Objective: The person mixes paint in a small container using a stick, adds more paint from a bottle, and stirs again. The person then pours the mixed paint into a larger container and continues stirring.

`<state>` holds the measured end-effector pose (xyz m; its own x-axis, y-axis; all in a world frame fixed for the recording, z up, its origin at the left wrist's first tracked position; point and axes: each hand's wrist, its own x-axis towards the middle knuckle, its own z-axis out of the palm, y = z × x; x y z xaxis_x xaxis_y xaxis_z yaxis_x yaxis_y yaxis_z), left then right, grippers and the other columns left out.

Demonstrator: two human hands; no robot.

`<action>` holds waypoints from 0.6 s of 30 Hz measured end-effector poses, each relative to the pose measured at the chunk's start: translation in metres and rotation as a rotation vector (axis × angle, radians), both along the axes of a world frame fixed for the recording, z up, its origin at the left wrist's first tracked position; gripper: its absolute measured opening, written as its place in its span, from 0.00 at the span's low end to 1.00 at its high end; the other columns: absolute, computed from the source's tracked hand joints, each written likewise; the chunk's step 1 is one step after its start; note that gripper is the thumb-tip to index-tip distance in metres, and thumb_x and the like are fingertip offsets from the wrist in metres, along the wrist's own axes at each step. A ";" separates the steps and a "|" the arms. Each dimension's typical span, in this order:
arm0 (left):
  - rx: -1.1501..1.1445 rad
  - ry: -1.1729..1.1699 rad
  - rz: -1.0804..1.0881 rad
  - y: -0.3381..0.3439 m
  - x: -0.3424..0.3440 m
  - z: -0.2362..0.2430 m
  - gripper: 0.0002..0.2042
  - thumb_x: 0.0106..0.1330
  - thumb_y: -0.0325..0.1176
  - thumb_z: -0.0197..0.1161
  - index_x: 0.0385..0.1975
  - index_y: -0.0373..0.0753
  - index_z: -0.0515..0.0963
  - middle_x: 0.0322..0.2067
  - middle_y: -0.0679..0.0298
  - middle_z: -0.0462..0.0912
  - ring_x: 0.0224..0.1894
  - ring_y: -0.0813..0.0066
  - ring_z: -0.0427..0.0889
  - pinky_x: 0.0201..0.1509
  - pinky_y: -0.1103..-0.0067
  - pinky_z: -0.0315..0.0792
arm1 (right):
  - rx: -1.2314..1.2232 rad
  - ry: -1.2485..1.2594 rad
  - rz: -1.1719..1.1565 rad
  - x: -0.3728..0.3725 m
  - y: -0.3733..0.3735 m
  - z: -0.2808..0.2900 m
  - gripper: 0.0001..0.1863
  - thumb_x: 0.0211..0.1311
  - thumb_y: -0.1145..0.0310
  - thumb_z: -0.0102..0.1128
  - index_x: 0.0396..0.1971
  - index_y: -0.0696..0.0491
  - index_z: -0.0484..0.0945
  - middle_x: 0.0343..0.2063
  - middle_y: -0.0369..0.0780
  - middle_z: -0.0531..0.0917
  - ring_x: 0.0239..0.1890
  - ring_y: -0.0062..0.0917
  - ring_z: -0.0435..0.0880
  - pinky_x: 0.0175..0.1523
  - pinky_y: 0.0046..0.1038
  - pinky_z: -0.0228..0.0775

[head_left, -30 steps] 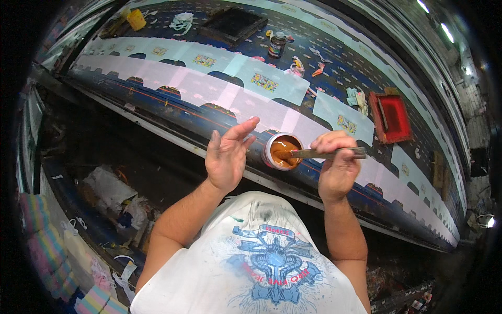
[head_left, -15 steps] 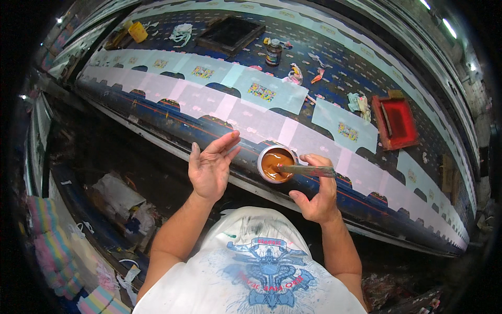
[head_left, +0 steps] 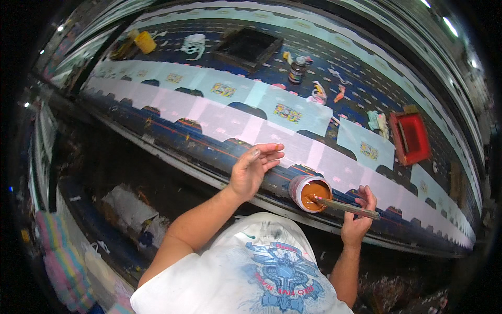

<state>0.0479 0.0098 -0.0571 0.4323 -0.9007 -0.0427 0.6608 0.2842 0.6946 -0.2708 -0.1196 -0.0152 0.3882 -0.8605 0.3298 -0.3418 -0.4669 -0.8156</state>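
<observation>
A round white tub [head_left: 295, 194] of orange-brown paint [head_left: 320, 190] stands on the near edge of the long table, tilted in view. A flat paint-stained stick [head_left: 349, 207] leans out of the paint toward the right. My right hand [head_left: 360, 213] is beside the tub and beneath the stick's outer end, its fingers raised and apart; the stick crosses in front of part of it. To the left of the tub, my left hand [head_left: 254, 171] is held up, holding nothing, fingers stretched toward the right, with an orange smear at a fingertip.
Pale printed fabric pieces [head_left: 286, 113] lie in rows along the dark blue table [head_left: 201, 149]. Farther back are a dark framed screen [head_left: 248, 48], a dark bottle [head_left: 297, 70], a red tray [head_left: 416, 138], a yellow container [head_left: 145, 42] and crumpled rags [head_left: 194, 46].
The view has shifted, so table things appear farther right. My left hand's fingers have swung more toward the tub. My right hand's fingers now point upward beneath the stick.
</observation>
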 end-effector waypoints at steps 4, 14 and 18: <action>-0.022 0.011 -0.103 -0.003 0.043 0.000 0.24 0.74 0.34 0.62 0.66 0.30 0.78 0.69 0.45 0.82 0.69 0.55 0.83 0.78 0.62 0.71 | 0.031 0.010 -0.158 0.015 0.011 -0.011 0.38 0.58 0.88 0.60 0.73 0.59 0.72 0.66 0.48 0.79 0.68 0.37 0.81 0.66 0.38 0.76; 0.134 0.077 -0.312 -0.028 0.100 -0.026 0.28 0.68 0.30 0.63 0.69 0.31 0.76 0.68 0.42 0.81 0.68 0.50 0.83 0.78 0.58 0.73 | 0.015 0.089 -0.469 0.000 0.040 -0.006 0.30 0.71 0.83 0.53 0.73 0.59 0.74 0.66 0.47 0.79 0.66 0.35 0.81 0.67 0.37 0.75; 0.090 0.094 -0.351 -0.051 0.094 -0.025 0.28 0.68 0.30 0.62 0.69 0.31 0.76 0.68 0.41 0.80 0.68 0.49 0.83 0.77 0.57 0.73 | -0.015 0.125 -0.516 -0.019 0.032 0.014 0.27 0.72 0.80 0.56 0.71 0.59 0.76 0.66 0.47 0.80 0.65 0.34 0.82 0.64 0.35 0.77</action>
